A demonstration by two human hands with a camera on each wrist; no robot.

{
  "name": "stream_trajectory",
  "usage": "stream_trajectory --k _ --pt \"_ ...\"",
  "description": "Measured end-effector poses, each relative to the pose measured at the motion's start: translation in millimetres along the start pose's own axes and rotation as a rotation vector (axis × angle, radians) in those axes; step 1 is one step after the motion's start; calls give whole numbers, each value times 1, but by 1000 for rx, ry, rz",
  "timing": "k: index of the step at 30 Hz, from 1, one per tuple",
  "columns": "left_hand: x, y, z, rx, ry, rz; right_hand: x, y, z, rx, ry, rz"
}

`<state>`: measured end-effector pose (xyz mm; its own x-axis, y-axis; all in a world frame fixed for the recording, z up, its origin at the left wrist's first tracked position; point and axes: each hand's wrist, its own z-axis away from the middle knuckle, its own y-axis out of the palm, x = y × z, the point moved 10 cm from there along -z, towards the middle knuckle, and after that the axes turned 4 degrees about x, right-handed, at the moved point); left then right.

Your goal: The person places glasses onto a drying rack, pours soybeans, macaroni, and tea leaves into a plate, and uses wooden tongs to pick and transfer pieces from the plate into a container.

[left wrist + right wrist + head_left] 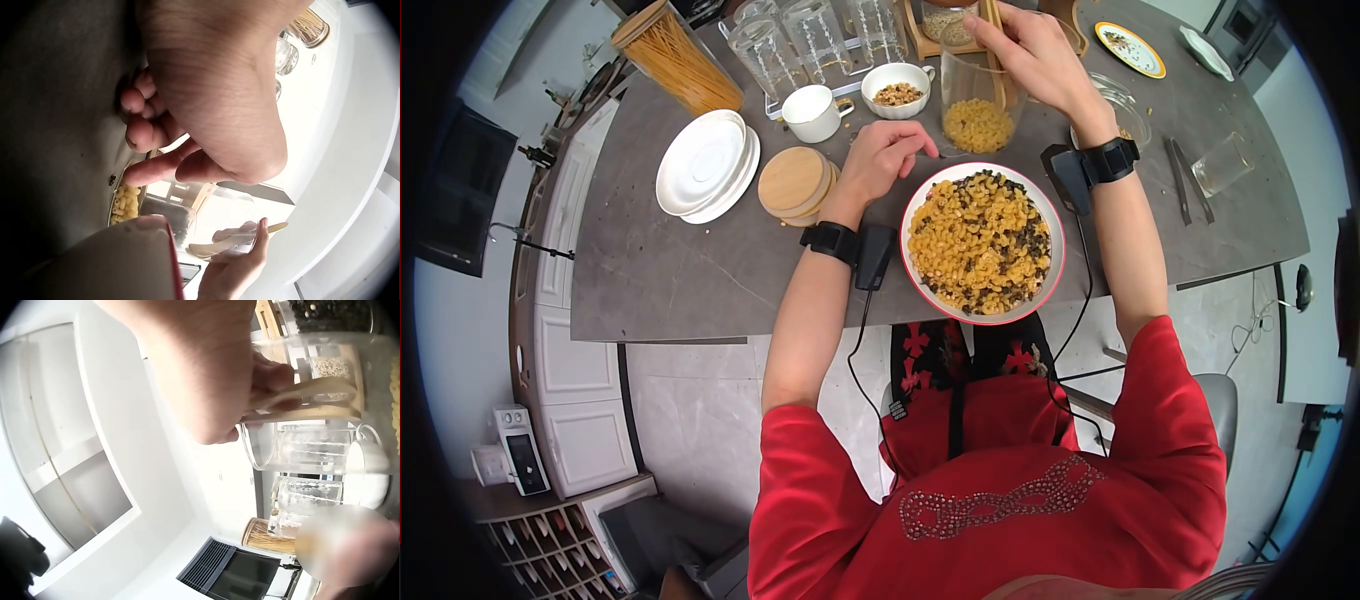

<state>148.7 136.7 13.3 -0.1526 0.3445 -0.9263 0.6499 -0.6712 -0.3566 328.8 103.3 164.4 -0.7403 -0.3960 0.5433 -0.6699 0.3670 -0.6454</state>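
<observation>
The right hand (pixel 1040 65) grips a wooden utensil (pixel 998 75) at the mouth of a clear jar (pixel 955 85) holding yellow pasta (pixel 978 126). Two pale wooden arms (pixel 319 414) reach inside the jar in the right wrist view, below the right hand (pixel 194 369). Beside the bowl's upper left, the left hand (pixel 880 162) rests low over the table with loosely curled fingers, holding nothing. A red-rimmed white bowl (pixel 908 262) is filled with yellow pasta and dark pieces (pixel 985 245). The left wrist view shows the left hand's (pixel 212 94) bent fingers close to the tabletop.
White plates (pixel 700 165), round wooden coasters (pixel 795 182) and a white cup (pixel 812 113) stand to the left. A cup of nuts (pixel 897 90), glasses (pixel 815 40) and a spaghetti jar (pixel 675 60) are behind. Metal tongs (pixel 1188 180) and a glass (pixel 1222 165) lie right.
</observation>
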Motion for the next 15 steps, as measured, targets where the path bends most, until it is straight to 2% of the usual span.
stream_trajectory --k 4,6,7,9,10,15 --pt "2 -3 -1 -18 8 5 10 -4 10 79 -4 25" --pt "4 -4 -1 -25 11 4 9 -23 24 -80 -3 -139" --pt "4 -3 -1 -21 4 7 8 -25 31 -75 -8 -139" --pt "3 -4 -1 -26 -4 11 19 -32 51 -52 -257 -560" --pt "2 -4 -1 -22 1 1 20 -36 62 -21 -348 -535" --pt "5 2 0 24 -7 30 9 -45 85 -40 -385 -552"
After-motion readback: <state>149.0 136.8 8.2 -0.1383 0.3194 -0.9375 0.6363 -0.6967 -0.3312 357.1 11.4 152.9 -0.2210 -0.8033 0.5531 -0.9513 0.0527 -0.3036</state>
